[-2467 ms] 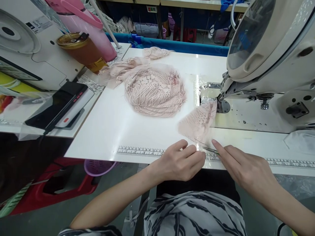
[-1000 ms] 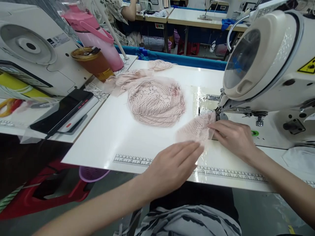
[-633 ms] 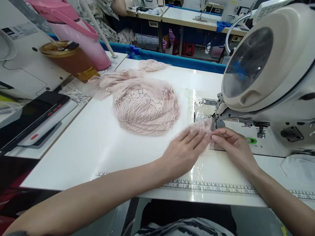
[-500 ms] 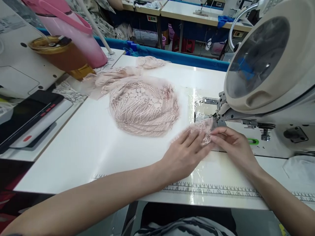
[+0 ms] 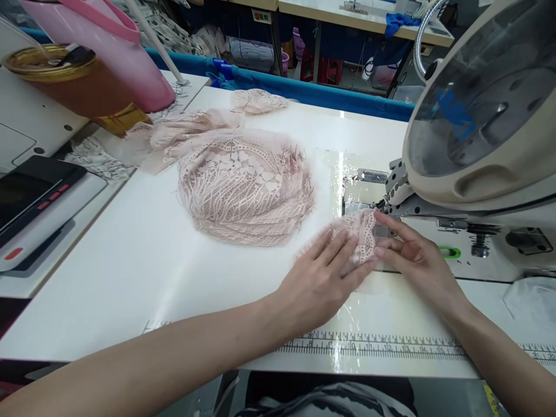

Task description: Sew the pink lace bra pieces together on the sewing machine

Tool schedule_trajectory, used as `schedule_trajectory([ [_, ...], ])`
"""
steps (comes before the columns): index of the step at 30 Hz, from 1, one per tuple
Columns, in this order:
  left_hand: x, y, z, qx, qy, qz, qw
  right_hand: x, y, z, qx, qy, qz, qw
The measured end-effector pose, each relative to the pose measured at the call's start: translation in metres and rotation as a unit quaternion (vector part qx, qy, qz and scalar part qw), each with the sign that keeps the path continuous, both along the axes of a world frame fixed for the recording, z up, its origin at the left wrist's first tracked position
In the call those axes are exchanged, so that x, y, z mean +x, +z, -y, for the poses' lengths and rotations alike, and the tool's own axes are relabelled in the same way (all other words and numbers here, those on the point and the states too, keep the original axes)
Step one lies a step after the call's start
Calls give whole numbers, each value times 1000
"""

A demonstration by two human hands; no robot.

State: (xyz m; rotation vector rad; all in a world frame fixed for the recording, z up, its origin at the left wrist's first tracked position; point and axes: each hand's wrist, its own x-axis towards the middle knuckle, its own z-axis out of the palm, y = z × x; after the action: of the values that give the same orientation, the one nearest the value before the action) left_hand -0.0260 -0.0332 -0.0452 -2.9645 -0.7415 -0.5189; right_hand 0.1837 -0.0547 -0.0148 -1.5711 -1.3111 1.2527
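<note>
A small piece of pale pink lace (image 5: 364, 236) lies on the sewing machine bed, its far edge close to the needle area (image 5: 381, 205). My left hand (image 5: 324, 278) rests flat on this lace from the left, fingers stretched out and pressing it down. At the lace's right edge is my right hand (image 5: 417, 258). Its thumb and a bent finger pinch the edge, while the index finger reaches forward along it toward the needle. A larger heap of the same pink lace (image 5: 243, 191) lies to the left, with loose threads on its right side.
The sewing machine head (image 5: 473, 116) stands on the right. A printed ruler (image 5: 369, 346) runs along the table's front. On the left are a pink jug (image 5: 117, 63), an amber tub (image 5: 65, 87) and a black-and-white device (image 5: 47, 197). Blue cloth (image 5: 321, 95) edges the table's back.
My right index finger has straightened forward, away from the thumb, along the lace edge. My left hand stays flat on the lace. The view has shifted slightly.
</note>
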Motion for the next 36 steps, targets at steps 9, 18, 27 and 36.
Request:
schedule_trajectory([
  [9,1,1,0,3,3,5,1000,-2,1,0,2,1,-2,1000],
  [18,2,-1,-1,8,2,16,1000,0,-3,1,9,8,0,1000],
  [27,1,1,-1,5,2,15,1000,-1,-5,0,24,3,8,1000],
  [36,-1,19,-6,-28,17,67,997,14,16,21,91,100,192,972],
])
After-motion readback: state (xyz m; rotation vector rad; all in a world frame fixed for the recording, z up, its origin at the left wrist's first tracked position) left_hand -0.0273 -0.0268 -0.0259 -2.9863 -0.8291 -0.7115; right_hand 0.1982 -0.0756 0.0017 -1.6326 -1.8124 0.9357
